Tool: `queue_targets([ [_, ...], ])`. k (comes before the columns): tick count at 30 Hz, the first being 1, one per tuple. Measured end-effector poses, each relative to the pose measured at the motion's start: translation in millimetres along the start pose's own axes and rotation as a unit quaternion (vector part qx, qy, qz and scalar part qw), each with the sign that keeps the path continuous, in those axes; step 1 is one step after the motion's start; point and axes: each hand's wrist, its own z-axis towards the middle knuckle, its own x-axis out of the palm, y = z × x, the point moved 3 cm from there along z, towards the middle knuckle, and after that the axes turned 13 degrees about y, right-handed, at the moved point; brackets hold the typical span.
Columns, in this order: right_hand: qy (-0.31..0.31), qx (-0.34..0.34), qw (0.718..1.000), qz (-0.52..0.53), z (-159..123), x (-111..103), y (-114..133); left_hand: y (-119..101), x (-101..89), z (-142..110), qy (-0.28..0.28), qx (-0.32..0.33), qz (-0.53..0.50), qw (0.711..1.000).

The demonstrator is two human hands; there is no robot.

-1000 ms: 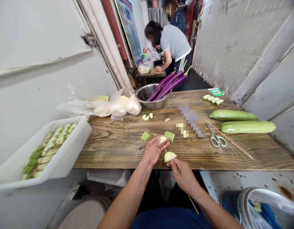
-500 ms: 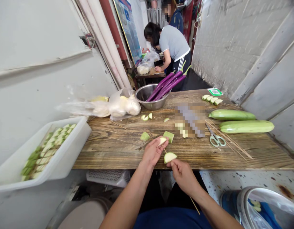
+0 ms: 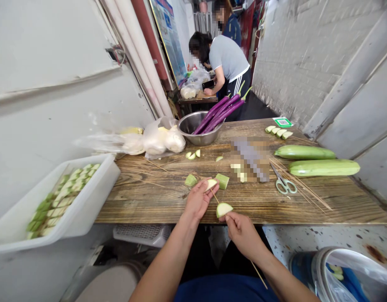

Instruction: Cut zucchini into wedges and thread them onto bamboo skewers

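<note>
My left hand [image 3: 198,197] is closed around a half-round zucchini slice [image 3: 210,184], cut face up. A thin bamboo skewer [image 3: 258,274] runs from that slice down through a second zucchini slice [image 3: 224,209] and under my right palm. Fingers and thumb of my right hand [image 3: 242,230] pinch the skewer just below the second slice. Beyond my left hand lie two cut zucchini chunks, one [image 3: 190,180] to the left and one [image 3: 222,181] to the right.
Left stands a white bin [image 3: 95,201] of skewered slices. Farther back are bagged pale vegetables [image 3: 164,138] and a metal bowl [image 3: 193,126] with eggplants [image 3: 220,113]. Scissors [image 3: 285,182], loose skewers [image 3: 306,193] and whole zucchinis [image 3: 323,167] lie right. Two people are beyond the table.
My left hand has shifted slightly left with its slice, so a little more skewer shows between the two slices. My right hand keeps its pinch, nearly still.
</note>
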Motion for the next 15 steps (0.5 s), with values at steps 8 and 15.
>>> queue_targets([
  [8,-0.018,-0.001,1.0,0.008,4.1,1.3,2.7,1.6,-0.3,-0.3,0.016,-0.005,0.0,1.0],
  [15,-0.024,-0.004,0.999,-0.045,7.2,3.4,5.9,1.7,-1.5,-0.7,0.014,-0.015,-0.009,1.0],
])
